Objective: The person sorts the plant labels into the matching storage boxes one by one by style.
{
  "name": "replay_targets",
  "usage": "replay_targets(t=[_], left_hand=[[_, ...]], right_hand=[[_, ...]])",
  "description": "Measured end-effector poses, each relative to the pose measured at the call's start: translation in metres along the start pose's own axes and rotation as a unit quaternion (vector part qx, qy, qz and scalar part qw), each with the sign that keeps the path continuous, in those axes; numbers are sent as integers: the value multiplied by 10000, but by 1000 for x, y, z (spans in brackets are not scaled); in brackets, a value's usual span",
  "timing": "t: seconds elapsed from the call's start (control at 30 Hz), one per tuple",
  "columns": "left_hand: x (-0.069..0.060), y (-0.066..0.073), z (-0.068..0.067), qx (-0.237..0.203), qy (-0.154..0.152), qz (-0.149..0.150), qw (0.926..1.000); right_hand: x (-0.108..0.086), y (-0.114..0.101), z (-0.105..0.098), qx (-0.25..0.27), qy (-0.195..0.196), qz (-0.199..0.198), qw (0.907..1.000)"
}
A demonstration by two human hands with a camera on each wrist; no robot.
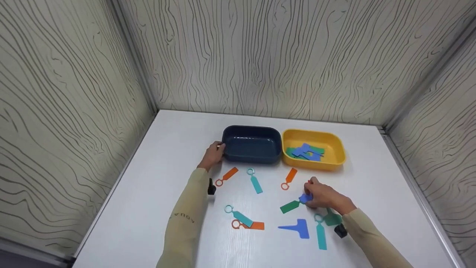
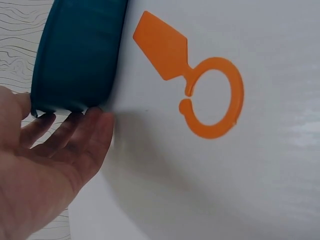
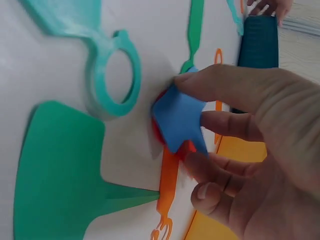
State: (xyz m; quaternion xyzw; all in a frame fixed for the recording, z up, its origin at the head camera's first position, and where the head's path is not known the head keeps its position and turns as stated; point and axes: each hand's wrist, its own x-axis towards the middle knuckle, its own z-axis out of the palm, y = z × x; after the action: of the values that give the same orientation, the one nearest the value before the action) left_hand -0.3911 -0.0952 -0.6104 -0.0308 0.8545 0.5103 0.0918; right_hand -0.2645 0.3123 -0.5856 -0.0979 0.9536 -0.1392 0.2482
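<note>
We put the right hand [image 1: 322, 194] in the middle of our clock, with twelve pointing away from the person. Nearest, at six, we see a flat teal plastic tag with a ring [image 1: 321, 238]; a blue plastic T-shaped tag [image 1: 303, 227] is at seven, a green plastic T-shaped tag [image 1: 333, 219] at five. The hand pinches a flat blue pointed piece [image 3: 180, 117], with something red [image 3: 184, 151] under it. We think this is the picking-up step; the next move calls for a snug pinch and straight lift off the long green plastic tag [image 1: 290, 207] at eight. At two, the bare white table [image 1: 366, 178] leaves room. At twelve, the yellow plastic tray [image 1: 316, 165] has a raised edge to clear. Near ten, the left hand [image 1: 213, 154] holds the end of a dark blue tray [image 1: 253, 159].
</note>
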Motion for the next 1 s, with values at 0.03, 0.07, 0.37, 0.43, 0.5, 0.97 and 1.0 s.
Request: replay_targets(t=[0.03,0.07,0.37,0.43,0.5,0.97,1.0], left_hand=[[0,0,0,-15,7,4,10000],[0,0,0,-25,12,5,10000],[0,-1,-1,70,158,124,9998],[0,-1,-1,75,146,92,9998],[0,-1,-1,73,122,49,9999],[1,0,-1,226,104,21,9997],[1,1,-1,222,105,27,9997]], right_hand=[[0,-1,0,-31,6,-13,10000],[1,-2,-1,-57,7,-10,10000],[6,5,-10,-3,284,-587,9979],[7,8,-15,86,412,-619,9972],[8,11,-21,290,521,-585,9965],[20,32,-79,539,1742,-614,9813],[21,33,-82,543,1804,-643,9800]])
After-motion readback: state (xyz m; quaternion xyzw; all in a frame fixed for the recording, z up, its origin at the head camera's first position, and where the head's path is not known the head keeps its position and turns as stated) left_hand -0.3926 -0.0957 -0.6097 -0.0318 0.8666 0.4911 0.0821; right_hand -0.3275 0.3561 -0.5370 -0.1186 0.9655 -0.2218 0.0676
